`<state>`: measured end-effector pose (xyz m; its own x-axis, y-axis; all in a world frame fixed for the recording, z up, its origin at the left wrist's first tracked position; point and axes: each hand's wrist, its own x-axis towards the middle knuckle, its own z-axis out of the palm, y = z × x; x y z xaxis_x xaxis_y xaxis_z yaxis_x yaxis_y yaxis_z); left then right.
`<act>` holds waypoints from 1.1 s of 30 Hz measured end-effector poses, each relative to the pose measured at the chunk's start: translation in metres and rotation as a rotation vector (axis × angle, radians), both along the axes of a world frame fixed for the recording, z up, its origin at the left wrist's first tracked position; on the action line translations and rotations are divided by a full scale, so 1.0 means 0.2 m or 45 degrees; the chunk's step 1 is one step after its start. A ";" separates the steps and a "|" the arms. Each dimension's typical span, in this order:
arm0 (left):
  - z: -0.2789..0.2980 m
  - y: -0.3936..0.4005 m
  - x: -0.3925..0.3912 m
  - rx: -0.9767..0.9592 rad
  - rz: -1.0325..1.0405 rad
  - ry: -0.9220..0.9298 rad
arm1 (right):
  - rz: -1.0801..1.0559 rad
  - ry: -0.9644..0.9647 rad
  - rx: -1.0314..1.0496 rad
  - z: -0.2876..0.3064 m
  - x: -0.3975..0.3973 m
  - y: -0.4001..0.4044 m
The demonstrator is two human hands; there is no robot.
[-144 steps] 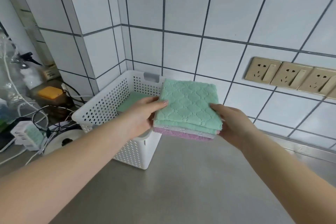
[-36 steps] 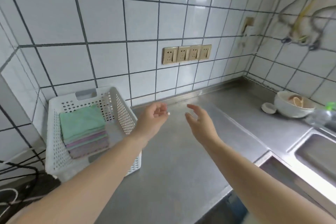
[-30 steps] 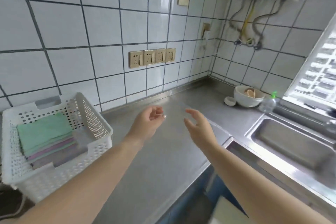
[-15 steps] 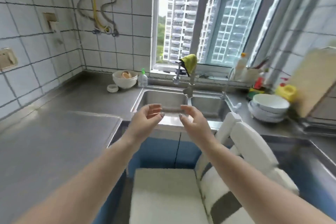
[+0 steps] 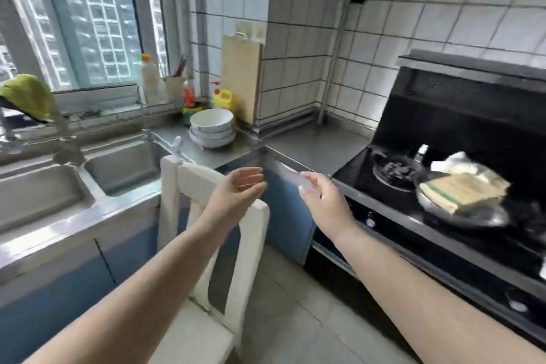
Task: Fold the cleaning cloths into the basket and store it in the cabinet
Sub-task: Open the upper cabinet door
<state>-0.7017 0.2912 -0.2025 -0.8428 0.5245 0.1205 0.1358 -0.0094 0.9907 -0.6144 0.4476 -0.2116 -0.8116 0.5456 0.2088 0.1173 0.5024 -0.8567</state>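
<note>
Swinging right round is the big change here — a second ago the view was on the white basket with the folded cloths stacked inside it, at the tiled corner by the sockets, and now none of that is in shot. The basket and cloths are out of view, presumably back on the steel surface behind and to the left where they were set.

What's in front now is the other end of the kitchen: double sink (image 5: pixel 97 174), a white chair (image 5: pixel 212 216) pushed up near it, a stack of white bowls (image 5: pixel 212 127), a wooden cutting board (image 5: pixel 241 77) leaning on the tiles, and a black stove (image 5: pixel 443 201) with a pan (image 5: pixel 464 210) holding what looks like a wrapped packet.

Both hands have nothing in them. Left hand (image 5: pixel 240 192) is up over the chair back, palm showing and fingers loosely curled around nothing. Right hand (image 5: pixel 320 198) is reaching forward, fingers relaxed and a bit motion-blurred, pointing toward the blue cabinet door (image 5: pixel 283 210) under the surface between sink and stove.

So my read — folding and loading look done, and this is scouting for or opening the cabinet before going back for the basket. Storing is still all to do.
</note>
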 end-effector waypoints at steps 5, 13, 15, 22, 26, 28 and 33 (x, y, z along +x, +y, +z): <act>-0.03 0.37 0.26 -0.024 -0.265 0.035 | -0.277 0.025 -0.054 0.02 0.46 0.25; 0.07 0.90 0.80 -0.040 -0.593 0.127 | -0.598 0.064 -0.030 0.15 1.15 0.60; 0.11 1.08 0.99 -0.005 -0.647 0.136 | -0.638 0.087 0.019 0.20 1.35 0.74; 0.36 1.55 1.44 0.166 -0.663 0.167 | -0.597 0.129 0.214 0.43 1.81 1.17; 0.53 1.79 1.59 0.211 -0.647 0.274 | -0.580 0.142 0.326 0.61 2.01 1.41; 0.62 1.89 1.64 0.216 -0.632 0.347 | -0.574 0.151 0.374 0.70 2.07 1.51; 0.84 2.16 1.64 0.222 -0.599 0.520 | -0.555 0.202 0.492 0.91 2.12 1.76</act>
